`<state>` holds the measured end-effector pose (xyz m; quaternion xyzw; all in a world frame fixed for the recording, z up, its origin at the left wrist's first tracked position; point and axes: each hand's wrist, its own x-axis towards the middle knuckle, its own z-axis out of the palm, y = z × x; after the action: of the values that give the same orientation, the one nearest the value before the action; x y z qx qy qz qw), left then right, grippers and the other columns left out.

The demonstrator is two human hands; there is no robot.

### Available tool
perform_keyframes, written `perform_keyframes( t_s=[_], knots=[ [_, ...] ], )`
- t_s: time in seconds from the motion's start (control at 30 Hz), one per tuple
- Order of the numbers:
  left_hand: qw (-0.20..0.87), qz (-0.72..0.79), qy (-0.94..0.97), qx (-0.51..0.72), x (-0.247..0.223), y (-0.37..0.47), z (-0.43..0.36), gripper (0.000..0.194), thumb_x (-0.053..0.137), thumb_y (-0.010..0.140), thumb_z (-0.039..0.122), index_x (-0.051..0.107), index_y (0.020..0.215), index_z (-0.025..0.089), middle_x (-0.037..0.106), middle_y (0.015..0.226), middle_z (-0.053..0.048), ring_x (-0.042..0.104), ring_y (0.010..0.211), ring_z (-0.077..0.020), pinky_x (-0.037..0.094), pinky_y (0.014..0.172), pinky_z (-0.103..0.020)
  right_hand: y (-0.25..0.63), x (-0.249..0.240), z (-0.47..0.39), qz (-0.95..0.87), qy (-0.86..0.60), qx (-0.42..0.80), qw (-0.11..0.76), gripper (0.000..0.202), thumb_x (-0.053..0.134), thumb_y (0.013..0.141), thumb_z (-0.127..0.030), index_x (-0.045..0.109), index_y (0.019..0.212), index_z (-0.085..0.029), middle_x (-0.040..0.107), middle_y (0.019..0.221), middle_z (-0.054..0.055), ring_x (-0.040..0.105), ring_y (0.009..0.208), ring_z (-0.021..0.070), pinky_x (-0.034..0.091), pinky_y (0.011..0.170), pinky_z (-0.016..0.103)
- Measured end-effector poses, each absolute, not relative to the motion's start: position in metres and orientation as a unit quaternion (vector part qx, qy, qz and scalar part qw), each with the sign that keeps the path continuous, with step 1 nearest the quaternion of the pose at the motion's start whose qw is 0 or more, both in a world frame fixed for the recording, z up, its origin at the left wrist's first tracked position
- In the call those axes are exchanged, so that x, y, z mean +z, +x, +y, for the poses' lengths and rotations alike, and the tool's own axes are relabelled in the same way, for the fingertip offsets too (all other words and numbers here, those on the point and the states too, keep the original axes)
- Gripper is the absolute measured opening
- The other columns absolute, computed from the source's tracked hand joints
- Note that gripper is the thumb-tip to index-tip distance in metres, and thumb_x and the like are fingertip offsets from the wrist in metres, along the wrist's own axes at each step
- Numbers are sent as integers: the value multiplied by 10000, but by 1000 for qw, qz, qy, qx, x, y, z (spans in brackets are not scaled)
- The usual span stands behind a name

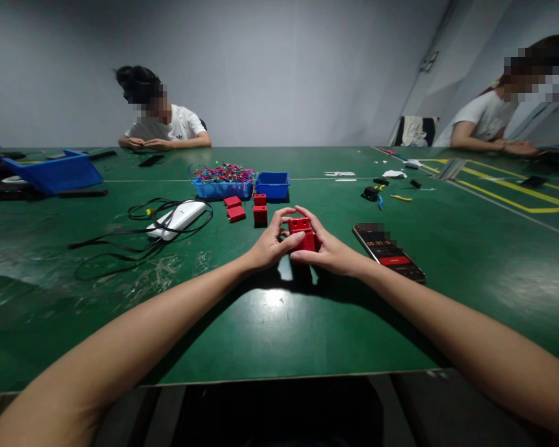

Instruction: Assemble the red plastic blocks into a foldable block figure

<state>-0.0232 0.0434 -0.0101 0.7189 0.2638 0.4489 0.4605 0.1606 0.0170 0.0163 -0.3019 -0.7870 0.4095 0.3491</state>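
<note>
In the head view, two small red blocks (306,243) sit together between my hands, near the middle of the table. The rear one has two dark holes in its top. My left hand (276,241) closes on them from the left, with its thumb across the front. From the right, my right hand (327,249) wraps its fingers around the same blocks. Partly covered by my fingers, their lower sides are hard to see. Farther off stand a pair of similar red blocks (260,216), and two more red blocks with pins (236,214) lie to their left.
Behind the red blocks are a blue bin of coloured wires (223,186) and a second blue bin (272,186). A white power strip (179,220) with black cable lies left. A phone (389,253) rests right of my hands. Two people sit across the green table (270,347).
</note>
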Motion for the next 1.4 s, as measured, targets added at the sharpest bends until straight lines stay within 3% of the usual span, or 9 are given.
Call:
perform_keyframes(
  t_s=[0.17,0.57,1.4],
  knots=[
    [542,236,695,410,-9,-23,46,590,648,826,449,380,1285,194,585,1197,-101,609,1109,-246,479,984,-426,162,16,17,-804,-298,377,349,882,722,786,-396,194,1478,-255,461,1423,139,523,1270,260,404,1079,478],
    [530,262,693,412,-2,-24,43,622,730,744,454,466,1229,166,649,1108,-96,654,1018,-242,523,907,-389,167,20,18,-814,-282,394,322,711,642,854,-385,225,1416,-264,499,1346,113,550,1214,247,445,1032,469],
    [517,271,700,410,2,-25,38,654,746,727,444,451,1225,139,651,1077,-104,651,980,-235,512,886,-371,170,21,16,-826,-293,381,294,737,634,861,-406,173,1418,-262,492,1307,112,548,1172,259,476,975,457]
  ],
)
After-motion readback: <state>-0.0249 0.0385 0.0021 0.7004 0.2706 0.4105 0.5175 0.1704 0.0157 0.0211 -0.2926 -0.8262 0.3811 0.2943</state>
